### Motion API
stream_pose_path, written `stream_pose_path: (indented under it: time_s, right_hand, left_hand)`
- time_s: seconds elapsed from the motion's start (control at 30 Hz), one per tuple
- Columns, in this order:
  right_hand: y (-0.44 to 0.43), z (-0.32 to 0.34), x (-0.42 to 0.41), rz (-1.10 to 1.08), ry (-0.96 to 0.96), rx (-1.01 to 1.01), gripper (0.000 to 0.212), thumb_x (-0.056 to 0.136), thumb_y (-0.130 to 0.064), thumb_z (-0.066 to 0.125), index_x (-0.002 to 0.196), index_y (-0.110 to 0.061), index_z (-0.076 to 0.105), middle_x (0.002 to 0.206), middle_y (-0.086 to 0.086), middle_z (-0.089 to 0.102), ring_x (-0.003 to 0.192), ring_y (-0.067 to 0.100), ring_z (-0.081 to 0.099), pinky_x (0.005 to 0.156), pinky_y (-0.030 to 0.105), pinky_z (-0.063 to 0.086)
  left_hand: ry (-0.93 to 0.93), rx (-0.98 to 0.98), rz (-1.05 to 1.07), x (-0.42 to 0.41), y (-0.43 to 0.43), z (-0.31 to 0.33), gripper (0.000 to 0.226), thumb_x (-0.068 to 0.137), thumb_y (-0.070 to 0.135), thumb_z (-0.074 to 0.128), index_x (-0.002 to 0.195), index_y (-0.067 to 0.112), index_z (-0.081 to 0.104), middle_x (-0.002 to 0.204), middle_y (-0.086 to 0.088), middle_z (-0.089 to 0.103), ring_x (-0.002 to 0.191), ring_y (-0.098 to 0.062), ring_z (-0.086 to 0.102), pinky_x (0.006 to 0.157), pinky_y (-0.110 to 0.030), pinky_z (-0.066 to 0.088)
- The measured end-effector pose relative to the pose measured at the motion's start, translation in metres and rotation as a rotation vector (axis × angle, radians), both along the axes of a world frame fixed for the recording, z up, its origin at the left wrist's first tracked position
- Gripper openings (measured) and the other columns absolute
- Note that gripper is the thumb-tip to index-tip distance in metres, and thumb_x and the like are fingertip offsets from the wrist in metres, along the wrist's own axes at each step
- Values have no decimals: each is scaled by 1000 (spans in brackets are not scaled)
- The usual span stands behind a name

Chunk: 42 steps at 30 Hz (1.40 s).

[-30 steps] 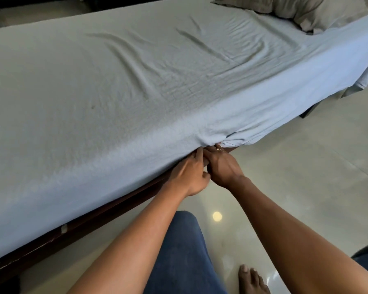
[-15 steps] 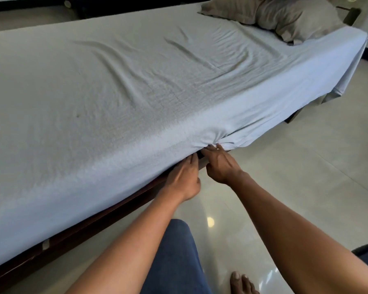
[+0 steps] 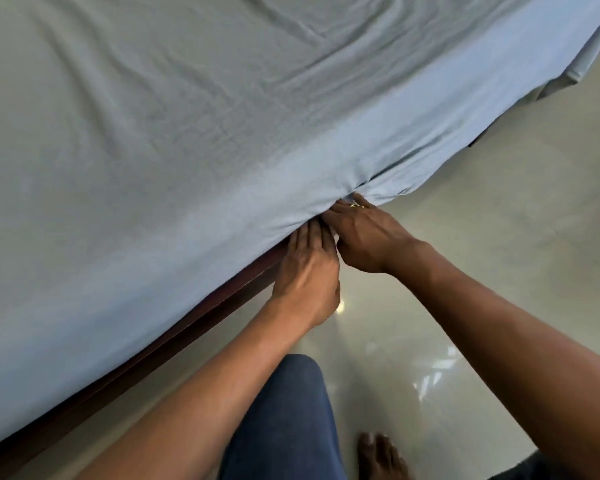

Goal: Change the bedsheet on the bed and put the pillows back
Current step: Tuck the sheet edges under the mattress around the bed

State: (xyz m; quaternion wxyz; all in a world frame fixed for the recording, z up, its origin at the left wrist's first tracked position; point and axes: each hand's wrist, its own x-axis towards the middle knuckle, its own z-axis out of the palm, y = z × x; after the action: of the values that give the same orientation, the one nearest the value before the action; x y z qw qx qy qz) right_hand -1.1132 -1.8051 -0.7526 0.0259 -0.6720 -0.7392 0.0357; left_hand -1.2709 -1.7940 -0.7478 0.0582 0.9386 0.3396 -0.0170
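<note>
Sheet: pale blue, wrinkled, spread over the bed, its side hanging down to the dark frame.
Left hand: fingers straight, tips pushed in under the sheet's edge at the frame.
Right hand: just beside the left, fingertips hidden under a bunched fold of sheet; whether they grip it cannot be told.
Floor: glossy tile, with a bare foot on it.

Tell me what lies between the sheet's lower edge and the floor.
A dark wooden bed frame runs between sheet and floor, per the head view.
</note>
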Motion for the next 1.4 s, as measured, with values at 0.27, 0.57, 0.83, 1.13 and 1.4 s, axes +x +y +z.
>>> stream_pose_path:
  time_s: [0.27,0.57,0.83,1.13,1.4]
  right_hand:
    - [1,0,-10,-150,335,129,32,87,-1,63,118,-6,71,113,12,71,116,32,62,115,50,38]
    - [15,29,-3,-169,341,-43,21,82,-4,61,96,-11,76,93,11,73,94,31,66,107,47,47]
    - [21,32,22,58,365,-128,40,76,-12,42,95,-5,77,86,14,73,88,36,67,102,55,49]
    - [16,2,32,294,190,-134,71,73,-41,55,133,-5,61,120,19,68,116,39,63,111,62,39]
    - [5,-5,46,330,111,-100,88,71,-30,66,150,-3,39,142,16,52,137,35,44,125,55,15]
  left_hand:
    - [127,-99,-23,26,35,42,13,55,22,77,64,18,68,60,-5,62,49,-19,59,48,-22,40]
    - [296,-272,-119,34,51,69,22,44,18,86,53,17,67,47,-3,57,38,-15,51,45,-17,33]
    - [314,-285,-161,43,42,52,30,33,7,83,45,14,57,46,-10,50,37,-23,47,41,-23,36]
    - [-137,14,276,45,6,21,33,63,17,49,77,3,75,82,-17,72,71,-36,67,58,-34,52]
    - [-371,-3,521,57,-18,4,58,68,12,42,113,15,77,125,-4,71,119,-22,63,98,-28,52]
